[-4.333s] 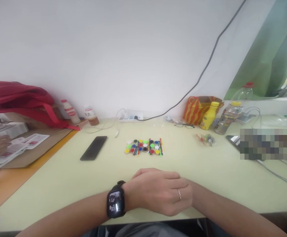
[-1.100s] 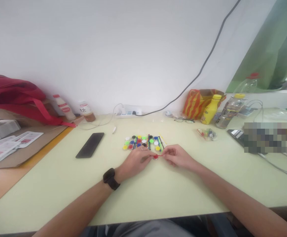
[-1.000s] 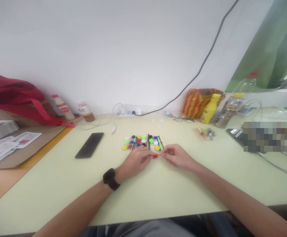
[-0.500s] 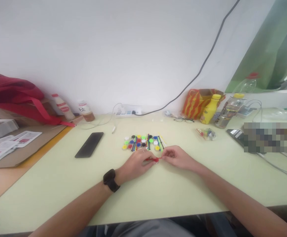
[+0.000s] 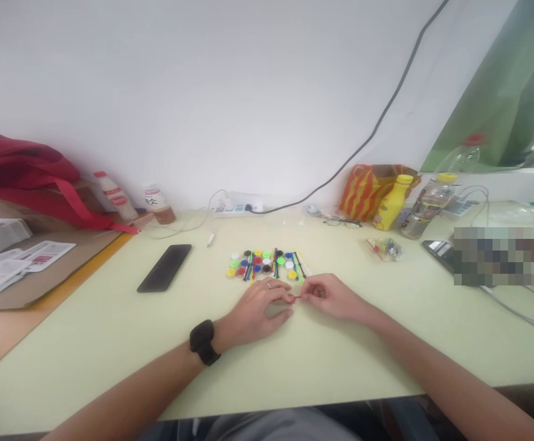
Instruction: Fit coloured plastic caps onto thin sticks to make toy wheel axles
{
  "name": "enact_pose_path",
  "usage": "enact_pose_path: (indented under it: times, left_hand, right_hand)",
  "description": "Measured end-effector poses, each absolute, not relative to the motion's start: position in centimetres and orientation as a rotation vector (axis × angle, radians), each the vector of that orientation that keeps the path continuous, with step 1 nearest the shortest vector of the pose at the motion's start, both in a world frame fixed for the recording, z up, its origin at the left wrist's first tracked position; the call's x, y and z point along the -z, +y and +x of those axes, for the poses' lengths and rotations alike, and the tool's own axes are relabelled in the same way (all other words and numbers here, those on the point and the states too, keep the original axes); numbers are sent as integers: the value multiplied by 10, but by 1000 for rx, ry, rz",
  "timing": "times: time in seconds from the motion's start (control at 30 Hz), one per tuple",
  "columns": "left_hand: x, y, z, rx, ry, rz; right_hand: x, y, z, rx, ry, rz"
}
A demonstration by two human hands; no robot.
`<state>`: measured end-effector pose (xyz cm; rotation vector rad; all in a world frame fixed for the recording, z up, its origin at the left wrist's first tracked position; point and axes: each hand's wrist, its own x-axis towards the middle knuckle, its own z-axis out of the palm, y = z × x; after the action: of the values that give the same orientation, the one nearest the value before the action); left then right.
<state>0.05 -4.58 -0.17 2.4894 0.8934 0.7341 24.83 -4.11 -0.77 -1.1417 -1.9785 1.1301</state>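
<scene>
My left hand (image 5: 263, 306), with a ring and a black watch (image 5: 204, 342) on its wrist, rests low on the table. Its fingertips hold down a small red disc (image 5: 291, 299), mostly covered by them; the thumb is apart from the fingers. My right hand (image 5: 329, 297) is closed, thumb and forefinger pinching a thin red stick (image 5: 297, 297) that reaches across to the disc. Just beyond both hands lie rows of small round coloured pieces (image 5: 258, 261) in clear casings, with bundles of thin coloured sticks (image 5: 275, 263) between them.
A black phone (image 5: 165, 268) lies left on the pale table (image 5: 230, 380). A clear bag of small parts (image 5: 384, 248), glasses (image 5: 343, 222), a yellow bottle (image 5: 392, 202) and a striped bag (image 5: 363, 190) are to the right. A power strip (image 5: 237, 206) sits by the wall.
My left thumb has parted from the forefinger, and the fingertips now cover more of the red disc. My right hand keeps its pinch almost in place. The view has shifted slightly.
</scene>
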Motion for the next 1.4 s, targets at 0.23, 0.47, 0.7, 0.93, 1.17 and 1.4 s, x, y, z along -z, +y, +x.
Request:
enact_pose_path:
  times: [0.23, 0.47, 0.7, 0.93, 1.17, 1.4]
  left_hand:
    - [0, -47, -4, -748, 875, 2423]
    - [-1, -44, -3, -990, 936, 2310]
    - [-1, -33, -4, -1214, 1110, 2255]
    - [0, -26, -4, -1200, 1100, 2255]
    - [-3, -23, -7, -1164, 1114, 2259]
    - [-3, -21, -7, -1175, 1099, 2219]
  right_hand:
    - [11, -46, 248, -870, -1992, -1223]
    - [-2, -60, 243, -822, -1911, -1324]
    - [-22, -54, 254, -1048, -1630, -1188]
    - [4, -25, 267, -640, -1860, -1272]
    - [23, -21, 267, -473, -2124, -1234]
    - [13, -26, 262, -512, -2242, -1190]
